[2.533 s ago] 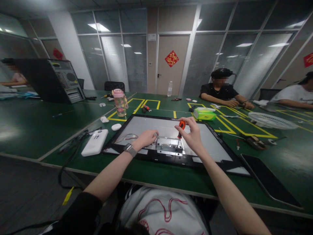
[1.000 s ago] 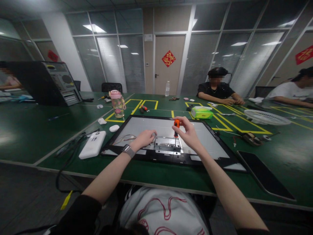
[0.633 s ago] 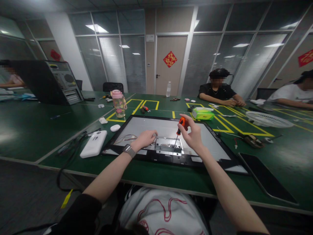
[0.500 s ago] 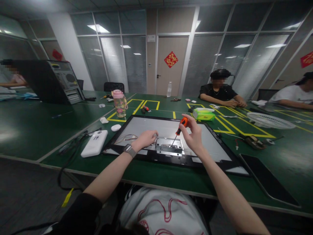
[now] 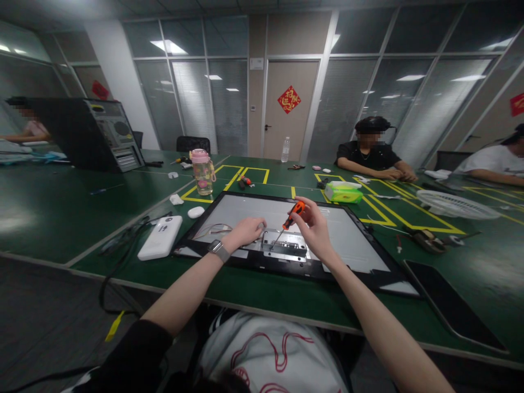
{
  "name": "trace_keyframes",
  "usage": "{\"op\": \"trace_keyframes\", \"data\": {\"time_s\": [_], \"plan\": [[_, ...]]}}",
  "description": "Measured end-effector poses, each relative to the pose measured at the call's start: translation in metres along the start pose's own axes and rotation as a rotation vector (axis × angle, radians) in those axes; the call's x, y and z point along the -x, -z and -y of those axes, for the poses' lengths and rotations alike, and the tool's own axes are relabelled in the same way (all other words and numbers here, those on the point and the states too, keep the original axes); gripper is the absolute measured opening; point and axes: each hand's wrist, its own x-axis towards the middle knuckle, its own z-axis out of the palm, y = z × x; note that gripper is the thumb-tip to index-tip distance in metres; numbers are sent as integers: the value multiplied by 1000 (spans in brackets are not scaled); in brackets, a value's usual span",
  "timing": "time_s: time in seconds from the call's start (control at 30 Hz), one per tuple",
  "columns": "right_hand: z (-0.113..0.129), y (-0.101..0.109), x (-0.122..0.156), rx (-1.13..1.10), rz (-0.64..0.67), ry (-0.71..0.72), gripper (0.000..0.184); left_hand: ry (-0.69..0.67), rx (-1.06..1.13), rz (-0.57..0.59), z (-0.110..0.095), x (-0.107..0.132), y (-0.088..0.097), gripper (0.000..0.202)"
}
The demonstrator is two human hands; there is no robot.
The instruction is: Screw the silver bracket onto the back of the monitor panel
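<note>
A screwdriver point(image 5: 293, 215) with an orange and black handle is pinched in my right hand point(image 5: 316, 226). It leans, its shaft running down to the left onto a metal bracket point(image 5: 286, 256). This bracket sits on the grey back of a flat display panel point(image 5: 245, 206) with a black frame, lying on the green table. My left hand point(image 5: 244, 233), a watch on its wrist, lies on the panel with fingers extended beside the bracket's left edge. Whether those fingertips press on the bracket is unclear. Thin wires point(image 5: 210, 230) lie left of that hand.
Left of the panel are a white power bank point(image 5: 160, 238), a small white case point(image 5: 196, 212) and a pink-lidded bottle point(image 5: 202, 174). A dark tablet-like slab point(image 5: 452, 303) lies right; a green tissue pack point(image 5: 343, 192) stands behind. A computer case point(image 5: 77, 134) stands far left. Other people sit around the table.
The screwdriver and my right hand have moved left along the bracket, and the screwdriver leans more. My left hand stays in place on the panel. The view has shifted slightly.
</note>
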Motion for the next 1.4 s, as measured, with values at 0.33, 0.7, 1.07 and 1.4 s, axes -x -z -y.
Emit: {"op": "trace_keyframes", "data": {"time_s": [0.33, 0.7, 1.07, 1.4], "plan": [[-1, -3, 2, 90, 51, 48, 36, -8, 5, -2, -1, 1, 1, 31], [6, -9, 5, 274, 36, 278, 35, -7, 2, -15, 1, 0, -1, 30], [7, -2, -2, -84, 0, 8, 14, -3, 13, -12, 1, 0, -1, 31], [-1, -2, -2, -359, 92, -121, 27, 1, 12, -8, 0, 0, 0, 30]]}}
